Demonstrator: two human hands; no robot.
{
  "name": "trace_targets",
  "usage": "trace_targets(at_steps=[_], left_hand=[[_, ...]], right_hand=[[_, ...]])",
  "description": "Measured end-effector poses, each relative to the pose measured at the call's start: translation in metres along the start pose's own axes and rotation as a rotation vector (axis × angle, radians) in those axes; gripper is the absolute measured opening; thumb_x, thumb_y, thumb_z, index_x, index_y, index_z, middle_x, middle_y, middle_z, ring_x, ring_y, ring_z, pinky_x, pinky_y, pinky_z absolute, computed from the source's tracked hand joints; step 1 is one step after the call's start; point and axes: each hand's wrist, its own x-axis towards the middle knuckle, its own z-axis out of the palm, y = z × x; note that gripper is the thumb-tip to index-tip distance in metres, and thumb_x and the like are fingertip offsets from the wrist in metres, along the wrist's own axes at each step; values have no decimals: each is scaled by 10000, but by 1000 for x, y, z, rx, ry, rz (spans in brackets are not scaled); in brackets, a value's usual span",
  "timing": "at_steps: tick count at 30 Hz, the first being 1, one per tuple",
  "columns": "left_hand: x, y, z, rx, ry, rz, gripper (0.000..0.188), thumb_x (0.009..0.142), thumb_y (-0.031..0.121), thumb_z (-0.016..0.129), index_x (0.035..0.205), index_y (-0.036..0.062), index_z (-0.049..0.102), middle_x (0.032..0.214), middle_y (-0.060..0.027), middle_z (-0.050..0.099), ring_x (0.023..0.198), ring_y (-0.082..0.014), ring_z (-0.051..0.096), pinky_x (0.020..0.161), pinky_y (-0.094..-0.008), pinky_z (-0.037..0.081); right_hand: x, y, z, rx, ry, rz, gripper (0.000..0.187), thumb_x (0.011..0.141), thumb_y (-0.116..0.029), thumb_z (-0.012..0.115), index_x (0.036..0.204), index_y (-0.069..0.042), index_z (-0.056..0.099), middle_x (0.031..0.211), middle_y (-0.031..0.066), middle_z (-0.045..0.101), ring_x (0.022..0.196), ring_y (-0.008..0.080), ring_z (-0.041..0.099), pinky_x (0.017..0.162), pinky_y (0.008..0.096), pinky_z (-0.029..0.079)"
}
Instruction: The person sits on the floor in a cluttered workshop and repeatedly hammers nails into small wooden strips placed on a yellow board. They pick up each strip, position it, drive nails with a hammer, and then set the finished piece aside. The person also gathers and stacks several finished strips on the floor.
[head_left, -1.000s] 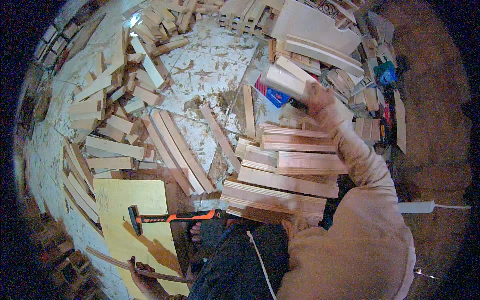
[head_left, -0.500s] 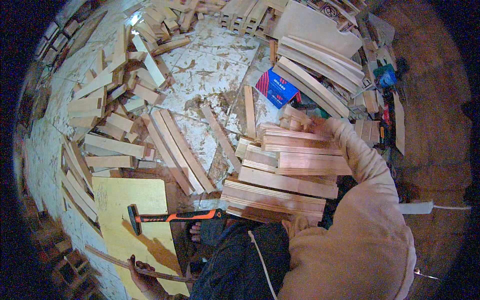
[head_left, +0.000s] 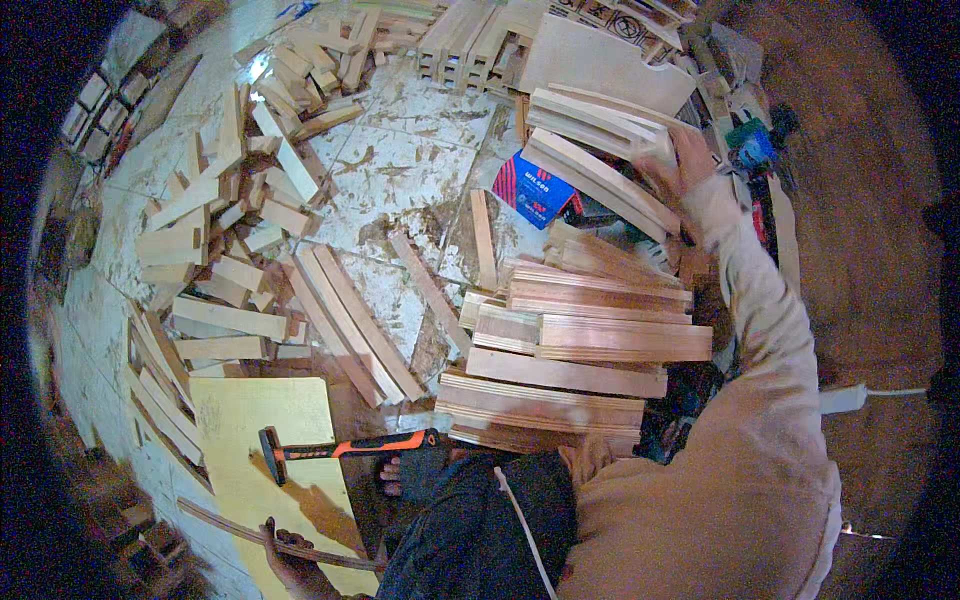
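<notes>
My right hand [head_left: 688, 158] reaches far up to the right and grips the end of a pale wooden slat [head_left: 600, 120] that lies on a slanted bundle of slats [head_left: 600, 185]. Below it, in front of my lap, is a stack of reddish wooden boards [head_left: 580, 345]. At the lower edge, my left hand [head_left: 285, 562] is closed around a thin curved wooden strip [head_left: 230, 525]. Just above that hand, a hammer [head_left: 345, 448] with an orange and black handle rests on a yellow board [head_left: 265, 420].
A blue and red box [head_left: 535, 188] lies beside the slat bundle. Several loose wooden blocks and slats [head_left: 215, 250] cover the pale floor on the left. Long planks [head_left: 350, 320] lie in the middle. A large pale panel [head_left: 600, 60] and a teal tool [head_left: 752, 150] are at the top right.
My right hand has moved from the reddish stack up and to the right, onto the pale slats. The left hand and the hammer have stayed put.
</notes>
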Motion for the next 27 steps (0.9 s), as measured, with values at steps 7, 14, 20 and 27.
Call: trace_targets(at_steps=[7,14,20,27], left_hand=[[-3,11,6,-66,137,-111,402,973,253,472,1297,15,477,954,-64,530,862,-169,528,766,-278,459],[-8,8,10,-29,134,-44,384,972,272,475,1265,25,502,947,-57,529,833,-165,525,740,-277,456],[1,5,6,-34,64,-46,392,978,268,459,1279,19,490,952,-60,529,838,-167,522,760,-285,452],[-4,9,16,-48,92,-42,394,981,282,458,1273,19,496,922,-51,536,828,-154,526,744,-287,451]], right_hand=[[106,-58,-9,-323,37,38,716,779,-508,663,1292,-42,482,1226,231,508,1152,401,464,989,467,376],[-87,-123,32,318,-1078,-59,766,819,-601,575,1388,-123,388,1324,196,487,1256,334,440,1054,412,333],[-116,-81,57,312,-860,-67,690,811,-486,657,1313,-72,428,1111,197,549,1057,348,558,861,435,457],[-135,-79,58,132,-782,-309,670,797,-465,675,1264,-41,450,1059,195,561,993,359,577,832,467,470]])
